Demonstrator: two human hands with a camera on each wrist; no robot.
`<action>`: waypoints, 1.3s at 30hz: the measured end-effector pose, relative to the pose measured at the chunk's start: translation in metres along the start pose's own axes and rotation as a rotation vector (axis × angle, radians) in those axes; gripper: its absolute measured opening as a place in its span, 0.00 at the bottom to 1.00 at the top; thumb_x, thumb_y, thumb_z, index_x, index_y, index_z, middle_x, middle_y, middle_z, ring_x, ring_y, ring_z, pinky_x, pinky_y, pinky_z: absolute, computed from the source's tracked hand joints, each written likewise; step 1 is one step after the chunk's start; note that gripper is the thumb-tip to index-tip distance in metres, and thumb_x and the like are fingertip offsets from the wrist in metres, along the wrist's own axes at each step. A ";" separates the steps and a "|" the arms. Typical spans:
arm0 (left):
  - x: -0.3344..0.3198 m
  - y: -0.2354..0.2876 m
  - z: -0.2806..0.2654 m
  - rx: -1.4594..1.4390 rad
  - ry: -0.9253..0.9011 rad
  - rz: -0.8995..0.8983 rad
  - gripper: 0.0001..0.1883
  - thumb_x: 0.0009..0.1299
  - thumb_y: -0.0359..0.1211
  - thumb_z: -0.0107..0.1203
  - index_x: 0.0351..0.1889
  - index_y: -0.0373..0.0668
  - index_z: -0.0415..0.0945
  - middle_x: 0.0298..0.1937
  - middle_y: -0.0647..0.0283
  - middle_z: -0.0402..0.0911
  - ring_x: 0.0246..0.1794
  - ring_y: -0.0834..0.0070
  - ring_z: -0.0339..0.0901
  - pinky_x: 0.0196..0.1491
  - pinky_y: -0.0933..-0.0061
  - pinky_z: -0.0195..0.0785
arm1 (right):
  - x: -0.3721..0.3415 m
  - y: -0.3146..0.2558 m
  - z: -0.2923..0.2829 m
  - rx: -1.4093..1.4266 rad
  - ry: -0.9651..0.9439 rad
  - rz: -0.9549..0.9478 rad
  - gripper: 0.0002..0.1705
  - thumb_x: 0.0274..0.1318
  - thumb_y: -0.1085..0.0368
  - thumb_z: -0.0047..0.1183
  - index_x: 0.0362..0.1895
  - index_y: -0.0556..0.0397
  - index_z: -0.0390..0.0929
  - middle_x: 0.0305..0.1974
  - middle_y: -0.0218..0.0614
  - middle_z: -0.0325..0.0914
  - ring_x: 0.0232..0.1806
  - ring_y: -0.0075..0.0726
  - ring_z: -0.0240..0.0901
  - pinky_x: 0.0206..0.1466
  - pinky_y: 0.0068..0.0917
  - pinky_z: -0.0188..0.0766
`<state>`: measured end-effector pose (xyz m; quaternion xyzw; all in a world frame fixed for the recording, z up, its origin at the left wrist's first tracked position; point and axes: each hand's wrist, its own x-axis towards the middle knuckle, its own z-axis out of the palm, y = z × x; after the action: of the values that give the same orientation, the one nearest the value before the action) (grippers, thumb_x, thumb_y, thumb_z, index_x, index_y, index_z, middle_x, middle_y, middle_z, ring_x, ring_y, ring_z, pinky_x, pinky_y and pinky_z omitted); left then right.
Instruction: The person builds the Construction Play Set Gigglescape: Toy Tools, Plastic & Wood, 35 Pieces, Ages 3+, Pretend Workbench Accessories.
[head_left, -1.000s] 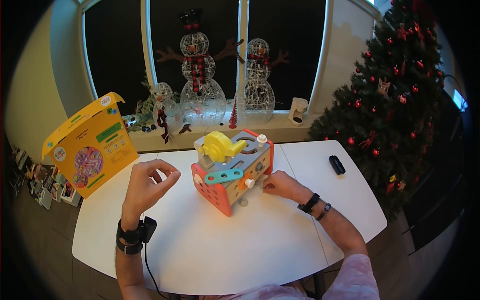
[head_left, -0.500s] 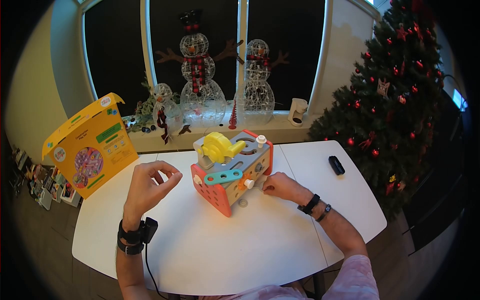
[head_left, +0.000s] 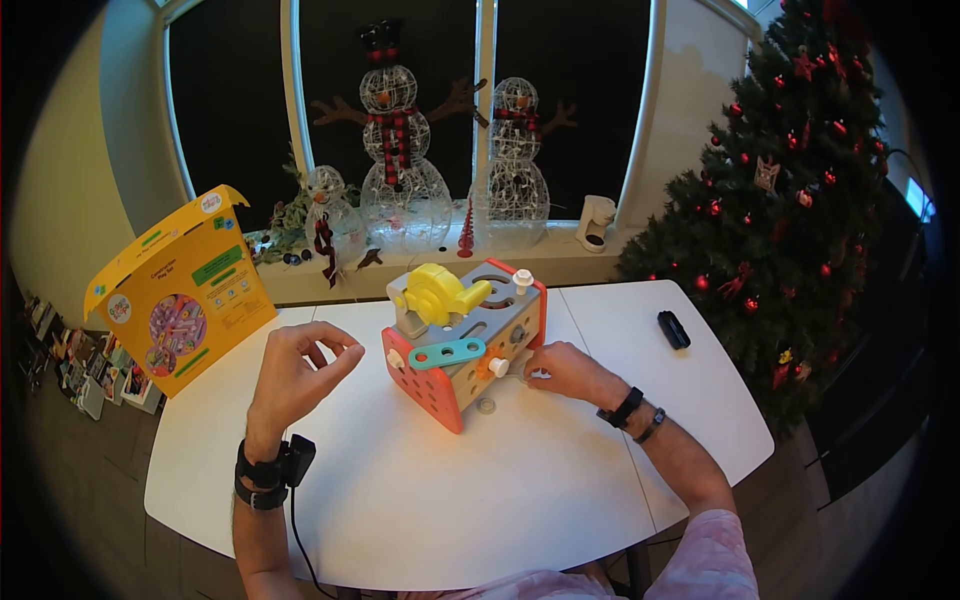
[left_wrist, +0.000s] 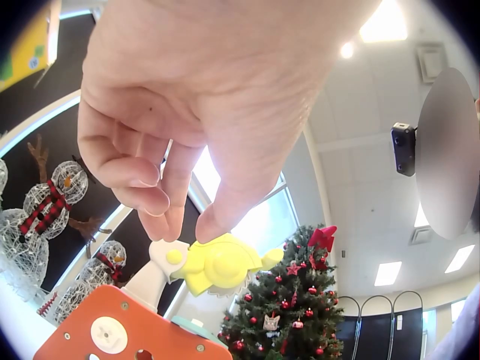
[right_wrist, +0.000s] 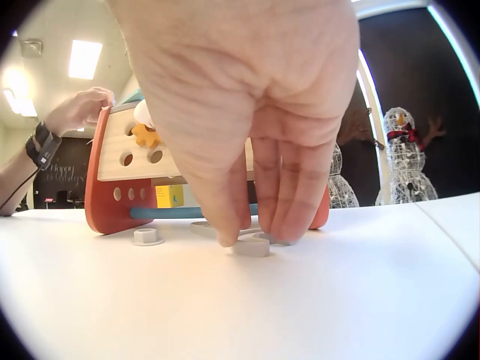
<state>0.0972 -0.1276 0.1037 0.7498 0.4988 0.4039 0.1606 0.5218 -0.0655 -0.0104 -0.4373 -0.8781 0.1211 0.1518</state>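
Note:
A toy workbench (head_left: 424, 388) with red ends carries a yellow saw-like piece (head_left: 434, 292) on top and a teal strip (head_left: 447, 353) along its front edge. My left hand (head_left: 298, 375) hovers to its left, fingers loosely curved towards the thumb, holding nothing; the left wrist view shows a small gap between thumb and fingertips. By the bench's right front corner, my right hand (head_left: 575, 374) pinches a flat grey piece (right_wrist: 252, 246) lying at the tabletop. Fingers hide part of that piece. A pale grey nut (right_wrist: 147, 236) rests on the table beside it.
The white table (head_left: 420, 500) holds an upright yellow box (head_left: 215, 265) at the left and a black object (head_left: 674, 330) at the right. Wire snowmen (head_left: 405, 190) stand on the sill behind; a decorated tree (head_left: 770, 220) is at the right.
My right hand has shifted very slightly at the grey piece, and its fingers have moved a little. My left hand has hardly moved.

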 end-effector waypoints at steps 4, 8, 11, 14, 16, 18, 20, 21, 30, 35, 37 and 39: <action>0.000 0.001 0.001 -0.007 0.002 -0.005 0.08 0.71 0.35 0.72 0.39 0.41 0.92 0.35 0.69 0.92 0.24 0.86 0.77 0.25 0.80 0.66 | -0.002 -0.011 0.007 -0.064 -0.035 -0.060 0.12 0.64 0.64 0.64 0.50 0.48 0.92 0.47 0.41 0.88 0.51 0.51 0.85 0.56 0.44 0.83; 0.000 0.001 0.001 -0.004 -0.001 -0.006 0.08 0.71 0.35 0.72 0.39 0.41 0.92 0.35 0.69 0.92 0.24 0.85 0.76 0.26 0.80 0.66 | -0.004 -0.040 0.010 -0.022 -0.095 -0.085 0.16 0.66 0.66 0.60 0.55 0.45 0.92 0.50 0.40 0.88 0.54 0.50 0.84 0.59 0.44 0.83; -0.001 0.002 0.001 -0.006 -0.002 -0.002 0.08 0.71 0.35 0.72 0.39 0.41 0.92 0.35 0.70 0.92 0.24 0.86 0.76 0.26 0.80 0.66 | -0.001 -0.054 0.009 -0.061 -0.174 -0.165 0.23 0.68 0.68 0.56 0.63 0.39 0.89 0.46 0.40 0.84 0.55 0.48 0.81 0.58 0.45 0.82; 0.000 0.002 0.001 0.002 -0.004 -0.001 0.07 0.71 0.35 0.72 0.39 0.41 0.92 0.35 0.70 0.92 0.24 0.86 0.76 0.26 0.80 0.66 | -0.002 -0.054 0.015 -0.089 -0.207 -0.163 0.25 0.67 0.70 0.53 0.65 0.37 0.88 0.45 0.40 0.84 0.54 0.49 0.82 0.58 0.46 0.82; -0.001 0.003 0.000 -0.004 -0.009 -0.011 0.07 0.71 0.35 0.72 0.39 0.41 0.92 0.35 0.70 0.92 0.24 0.86 0.76 0.26 0.80 0.67 | 0.000 -0.051 0.019 -0.105 -0.238 -0.149 0.27 0.66 0.70 0.53 0.66 0.37 0.87 0.44 0.40 0.83 0.54 0.49 0.82 0.57 0.46 0.82; -0.001 0.005 0.000 -0.008 -0.011 -0.020 0.08 0.71 0.35 0.72 0.39 0.40 0.92 0.35 0.70 0.92 0.24 0.86 0.76 0.26 0.80 0.67 | -0.001 -0.051 0.016 -0.099 -0.215 -0.157 0.26 0.67 0.70 0.53 0.65 0.37 0.88 0.44 0.41 0.84 0.53 0.49 0.82 0.57 0.46 0.82; -0.001 0.006 0.000 -0.013 -0.016 -0.030 0.08 0.71 0.35 0.72 0.38 0.40 0.92 0.35 0.70 0.92 0.23 0.86 0.77 0.26 0.80 0.67 | -0.002 -0.054 0.010 -0.090 -0.193 -0.164 0.25 0.68 0.69 0.53 0.64 0.37 0.88 0.43 0.41 0.84 0.52 0.50 0.82 0.57 0.46 0.82; -0.001 0.005 0.002 -0.016 -0.022 -0.013 0.08 0.71 0.35 0.72 0.38 0.40 0.92 0.35 0.69 0.92 0.23 0.86 0.77 0.26 0.80 0.67 | -0.002 -0.056 0.004 -0.045 -0.191 -0.097 0.22 0.68 0.69 0.53 0.61 0.39 0.90 0.45 0.42 0.87 0.51 0.50 0.84 0.56 0.46 0.82; -0.003 0.009 0.015 0.024 -0.199 0.003 0.10 0.70 0.37 0.75 0.37 0.39 0.92 0.31 0.67 0.92 0.22 0.82 0.80 0.27 0.78 0.70 | -0.007 -0.025 -0.013 0.083 -0.087 -0.026 0.14 0.69 0.66 0.59 0.54 0.50 0.91 0.44 0.44 0.91 0.47 0.52 0.88 0.54 0.44 0.84; -0.004 0.005 0.027 0.057 -0.287 0.036 0.11 0.69 0.38 0.76 0.37 0.40 0.93 0.31 0.65 0.92 0.22 0.78 0.83 0.29 0.76 0.74 | -0.013 -0.025 -0.029 0.098 -0.093 0.010 0.13 0.69 0.66 0.59 0.52 0.53 0.91 0.42 0.46 0.91 0.46 0.52 0.88 0.53 0.43 0.84; -0.004 0.005 0.032 0.083 -0.330 0.063 0.10 0.69 0.38 0.75 0.38 0.41 0.93 0.31 0.64 0.92 0.22 0.77 0.83 0.29 0.75 0.76 | -0.015 -0.022 -0.031 0.100 -0.075 0.011 0.13 0.69 0.66 0.59 0.52 0.53 0.91 0.42 0.46 0.91 0.45 0.52 0.88 0.52 0.43 0.83; -0.004 0.007 0.038 0.086 -0.355 0.063 0.09 0.69 0.37 0.75 0.39 0.42 0.93 0.31 0.63 0.92 0.23 0.75 0.85 0.31 0.74 0.77 | -0.017 -0.024 -0.036 0.093 -0.078 0.017 0.13 0.69 0.66 0.59 0.52 0.53 0.91 0.42 0.46 0.91 0.45 0.52 0.88 0.51 0.43 0.83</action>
<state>0.1300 -0.1280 0.0830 0.8308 0.4555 0.2486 0.2013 0.5271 -0.0905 0.0283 -0.4321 -0.8731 0.1797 0.1367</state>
